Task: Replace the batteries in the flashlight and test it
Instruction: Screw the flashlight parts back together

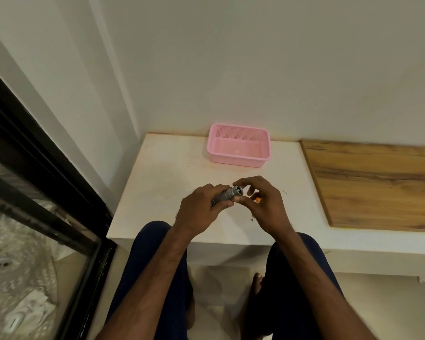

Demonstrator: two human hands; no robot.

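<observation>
Flashlight [227, 193]: rear approx. half hidden inside left hand [201, 209]; head end partly covered by right hand [263, 204]. Small orange item [257, 199] behind right-hand fingers is mostly hidden, can't ID. Wooden board [378, 182] cut off at right edge; dark specks [284, 191] on tabletop [162, 173] too small to ID.

A pink basket [238, 146] stands at 12 o'clock on the white table [162, 173], by the wall [231, 69]. A wooden board [378, 182] lies at 3 o'clock; 9 o'clock is bare.
</observation>
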